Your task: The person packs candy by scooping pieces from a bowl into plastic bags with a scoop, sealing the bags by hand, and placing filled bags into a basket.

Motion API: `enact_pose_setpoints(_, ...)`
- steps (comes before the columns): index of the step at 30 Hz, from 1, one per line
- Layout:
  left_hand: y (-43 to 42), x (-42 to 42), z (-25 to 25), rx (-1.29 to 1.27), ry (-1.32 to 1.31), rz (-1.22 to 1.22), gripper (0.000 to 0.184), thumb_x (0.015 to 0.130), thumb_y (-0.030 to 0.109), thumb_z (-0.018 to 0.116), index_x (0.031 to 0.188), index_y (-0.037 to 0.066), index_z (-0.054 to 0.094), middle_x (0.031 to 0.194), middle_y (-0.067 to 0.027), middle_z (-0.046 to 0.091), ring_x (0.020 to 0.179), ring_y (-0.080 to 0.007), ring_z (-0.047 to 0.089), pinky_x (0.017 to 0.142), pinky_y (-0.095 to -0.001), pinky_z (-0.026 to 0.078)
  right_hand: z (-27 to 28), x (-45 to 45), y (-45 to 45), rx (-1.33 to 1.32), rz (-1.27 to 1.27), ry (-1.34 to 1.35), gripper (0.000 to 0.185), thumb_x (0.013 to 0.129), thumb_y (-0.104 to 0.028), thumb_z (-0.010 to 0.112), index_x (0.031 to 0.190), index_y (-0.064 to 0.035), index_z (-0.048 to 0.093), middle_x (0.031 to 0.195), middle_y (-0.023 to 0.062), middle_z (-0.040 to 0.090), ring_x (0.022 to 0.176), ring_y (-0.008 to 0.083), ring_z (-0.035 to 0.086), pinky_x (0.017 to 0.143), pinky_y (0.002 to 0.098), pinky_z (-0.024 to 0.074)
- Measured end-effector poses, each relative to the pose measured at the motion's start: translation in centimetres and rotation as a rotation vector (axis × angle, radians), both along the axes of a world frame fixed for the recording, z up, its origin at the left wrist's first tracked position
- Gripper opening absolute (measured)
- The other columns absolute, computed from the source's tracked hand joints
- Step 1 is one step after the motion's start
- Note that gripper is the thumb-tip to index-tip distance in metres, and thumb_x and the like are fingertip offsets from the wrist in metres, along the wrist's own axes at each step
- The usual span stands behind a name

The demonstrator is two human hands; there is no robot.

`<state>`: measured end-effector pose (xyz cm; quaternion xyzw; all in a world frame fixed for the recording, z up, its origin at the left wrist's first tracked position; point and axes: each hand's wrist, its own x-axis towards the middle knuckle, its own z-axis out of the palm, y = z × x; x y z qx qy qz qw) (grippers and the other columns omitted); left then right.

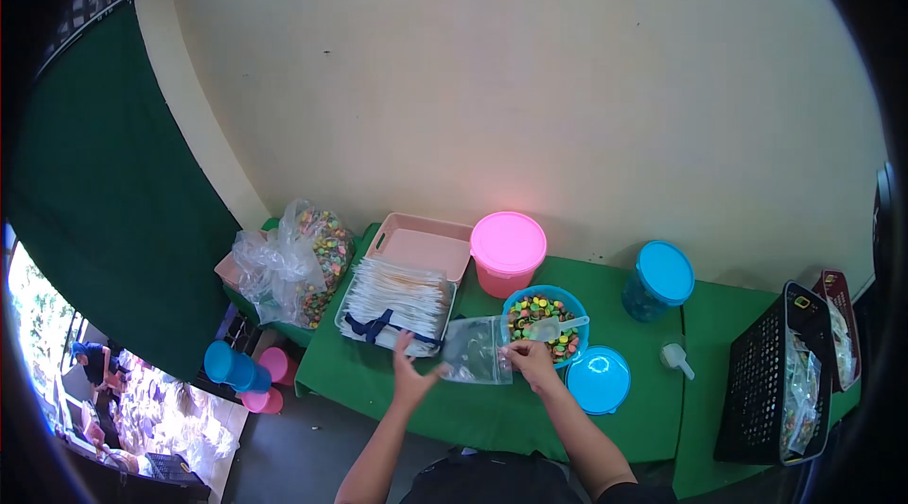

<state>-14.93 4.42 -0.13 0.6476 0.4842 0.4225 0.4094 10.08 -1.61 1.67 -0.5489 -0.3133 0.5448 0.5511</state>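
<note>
A clear plastic zip bag [476, 353] hangs above the green-covered table, its edge pinched by my right hand [532, 362]. Fingers spread, my left hand [412, 373] is at the bag's left side; whether a fingertip touches it I cannot tell. Just beyond my right hand is a blue tub [584, 300] of colourful wrapped sweets [540, 304], with a clear scoop [556, 326] lying on top. A blue lid [599, 380] lies to the right of that hand. Past my left hand, a stack of clear bags [397, 294] tied with a dark blue band [374, 324] fills a tray.
Behind stand a pink tray [416, 244] and a pink lidded tub [509, 249]. Rightward are a blue-lidded tub [657, 280], a white scoop [677, 360] and a black basket [757, 391] of filled bags. At left sits a big bag of sweets [326, 253]. A person [95, 364] is far left.
</note>
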Motion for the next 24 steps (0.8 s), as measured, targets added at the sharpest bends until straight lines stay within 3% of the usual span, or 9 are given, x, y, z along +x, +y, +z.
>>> enact_pose_setpoints(2, -1.4, 2.0, 3.2, 0.370, 0.270, -0.291, 0.131, 0.047, 0.050, 0.086, 0.144, 0.008, 0.009, 0.145, -0.0173, 0.021, 0.134, -0.0382, 0.020, 0.108, -0.0507, 0.022, -0.2, -0.5, -0.4, 0.017, 0.064, -0.036, 0.012, 0.085, -0.009, 0.064, 0.088, 0.0023, 0.065, 0.075, 0.0050, 0.065, 0.065, 0.0108, 0.061, 0.060, 0.0235, 0.0504)
enact_pose_setpoints(5, -2.1, 4.5, 4.7, 0.562, 0.348, -0.506, 0.136, 0.046, 0.053, 0.085, 0.145, 0.008, 0.003, 0.147, -0.0193, 0.016, 0.136, -0.0397, 0.014, 0.110, -0.0498, 0.016, 0.3, -2.1, -0.5, 0.035, 0.152, -0.178, 0.011, 0.080, -0.008, 0.068, 0.083, 0.0028, 0.065, 0.071, 0.0051, 0.064, 0.060, 0.0090, 0.059, 0.056, 0.0209, 0.0467)
enact_pose_setpoints(7, -2.3, 5.2, 4.6, 0.567, 0.382, -0.547, 0.137, 0.046, 0.051, 0.086, 0.146, 0.010, 0.001, 0.146, -0.0214, 0.015, 0.135, -0.0411, 0.017, 0.109, -0.0491, 0.020, 1.0, -3.0, -1.0, 0.018, 0.151, -0.191, 0.012, 0.076, -0.007, 0.071, 0.079, 0.0026, 0.064, 0.068, 0.0047, 0.063, 0.058, 0.0075, 0.057, 0.052, 0.0200, 0.0434)
enact_pose_setpoints(9, -2.3, 5.7, 3.3, 0.462, 0.193, -0.606, 0.133, 0.049, 0.055, 0.082, 0.147, 0.017, 0.001, 0.147, -0.0192, 0.015, 0.136, -0.0400, 0.017, 0.108, -0.0567, 0.015, 1.1, -3.2, -1.4, 0.035, 0.131, -0.126, 0.015, 0.074, -0.008, 0.074, 0.073, -0.0003, 0.061, 0.065, 0.0027, 0.061, 0.055, 0.0067, 0.055, 0.049, 0.0205, 0.0415)
enact_pose_setpoints(18, -2.9, 5.3, 1.7, 0.360, 0.028, -0.591, 0.131, 0.052, 0.025, 0.084, 0.146, 0.014, -0.006, 0.134, -0.0195, 0.032, 0.125, -0.0347, 0.036, 0.101, -0.0432, 0.035, 0.6, -2.8, -2.8, -0.126, 0.039, 0.204, 0.028, 0.077, -0.014, 0.074, 0.064, -0.0077, 0.050, 0.057, -0.0009, 0.053, 0.050, 0.0076, 0.052, 0.046, 0.0197, 0.0391)
enact_pose_setpoints(20, -2.8, 4.8, 1.6, 0.351, 0.046, -0.592, 0.131, 0.053, 0.022, 0.084, 0.146, 0.011, -0.007, 0.130, -0.0191, 0.036, 0.123, -0.0334, 0.040, 0.100, -0.0425, 0.036, -0.3, -1.9, -3.0, -0.049, 0.070, -0.283, 0.030, 0.076, -0.018, 0.075, 0.065, -0.0078, 0.049, 0.062, 0.0012, 0.054, 0.054, 0.0081, 0.054, 0.047, 0.0209, 0.0407)
enact_pose_setpoints(21, -2.8, 4.7, 1.8, 0.329, 0.056, -0.617, 0.131, 0.054, 0.021, 0.084, 0.146, 0.011, -0.009, 0.128, -0.0186, 0.038, 0.122, -0.0318, 0.041, 0.100, -0.0419, 0.036, 0.7, -2.0, -3.2, -0.050, 0.067, -0.283, 0.030, 0.076, -0.018, 0.075, 0.065, -0.0078, 0.049, 0.062, 0.0012, 0.054, 0.054, 0.0081, 0.054, 0.047, 0.0209, 0.0407)
enact_pose_setpoints(23, -2.7, 4.5, 2.4, 0.307, 0.065, -0.642, 0.131, 0.055, 0.021, 0.083, 0.145, 0.010, -0.010, 0.127, -0.0181, 0.041, 0.122, -0.0302, 0.042, 0.101, -0.0414, 0.035, 3.1, -2.1, -3.6, 0.117, 0.022, -0.739, 0.027, 0.073, -0.023, 0.077, 0.074, -0.0059, 0.056, 0.070, 0.0034, 0.058, 0.066, 0.0115, 0.058, 0.066, 0.0301, 0.0465)
enact_pose_setpoints(24, -2.5, 4.4, 2.7, 0.169, -0.006, -0.686, 0.130, 0.057, 0.021, 0.082, 0.145, 0.011, -0.011, 0.126, -0.0173, 0.042, 0.121, -0.0291, 0.042, 0.102, -0.0408, 0.034, 4.1, -1.9, -3.6, 0.117, 0.023, -0.738, 0.027, 0.073, -0.023, 0.077, 0.074, -0.0059, 0.056, 0.070, 0.0034, 0.058, 0.066, 0.0115, 0.058, 0.066, 0.0301, 0.0465)
